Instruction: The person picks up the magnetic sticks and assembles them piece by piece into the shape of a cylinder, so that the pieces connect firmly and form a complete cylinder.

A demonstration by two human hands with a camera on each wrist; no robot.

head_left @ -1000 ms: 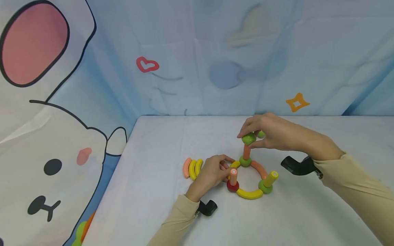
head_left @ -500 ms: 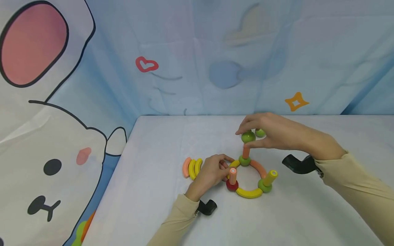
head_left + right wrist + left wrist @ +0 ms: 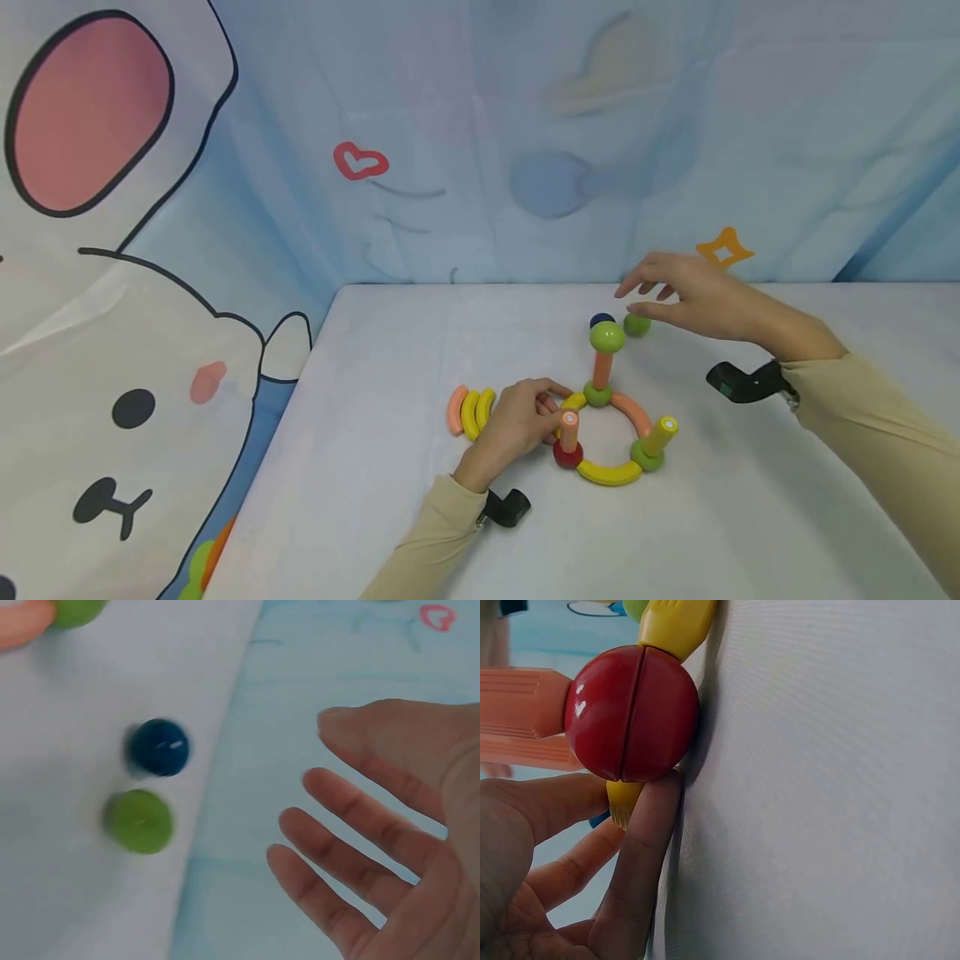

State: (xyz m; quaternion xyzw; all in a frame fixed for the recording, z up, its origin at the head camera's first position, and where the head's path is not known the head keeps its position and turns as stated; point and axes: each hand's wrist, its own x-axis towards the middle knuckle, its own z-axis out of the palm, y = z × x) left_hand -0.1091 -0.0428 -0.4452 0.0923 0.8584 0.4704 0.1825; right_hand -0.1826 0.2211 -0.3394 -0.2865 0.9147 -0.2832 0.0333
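Note:
A ring of curved sticks and balls lies on the table, with upright rods on its balls. My left hand pinches a yellow curved stick between thumb and finger, close beside the red ball. From that red ball rises a short peach rod. On the far side, a taller peach rod carries a green ball on top. My right hand hovers behind and right of it, fingers apart and holding nothing. Below are a loose green ball and a dark blue ball.
A loose peach curved stick and yellow curved sticks lie left of the ring, partly behind my left hand. A yellow rod stands at the ring's right. A printed cloth hangs behind the white table.
My right hand has let go of the green ball, which stays on top of the peach rod, and moved up and right. The blue ball has come into sight. My left hand stays put.

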